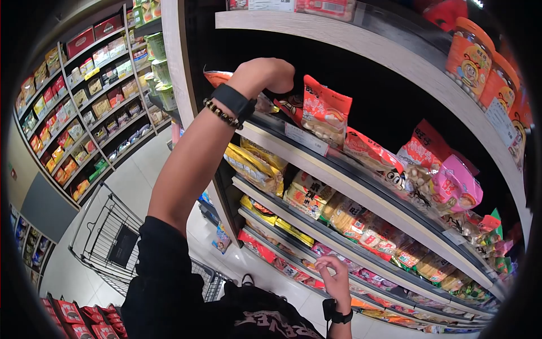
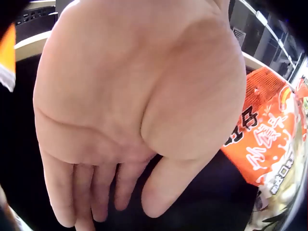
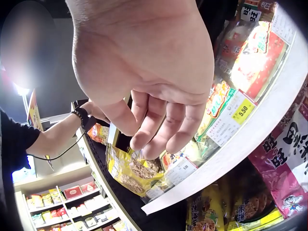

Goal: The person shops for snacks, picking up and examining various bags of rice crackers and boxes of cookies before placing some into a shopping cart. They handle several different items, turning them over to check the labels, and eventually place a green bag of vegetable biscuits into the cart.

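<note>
My left hand [image 1: 265, 74] reaches in over the upper shelf, just left of an upright red snack bag [image 1: 327, 107]. In the left wrist view its fingers [image 2: 101, 192] extend downward with nothing in them, and the same kind of red bag [image 2: 264, 130] stands at the thumb side. Beneath the left wrist, an orange-red bag [image 1: 217, 78] shows at the shelf's end. My right hand [image 1: 336, 277] hangs lower, in front of the lower shelves. Its fingers [image 3: 154, 127] are loosely bent and hold nothing.
Yellow snack bags [image 1: 254, 166] and packs of rice crackers [image 1: 307, 195] fill the shelves below. A pink bag [image 1: 457, 183] leans farther right. Orange jars [image 1: 471, 59] stand on the top shelf. A wire shopping cart [image 1: 107, 243] stands on the floor at left.
</note>
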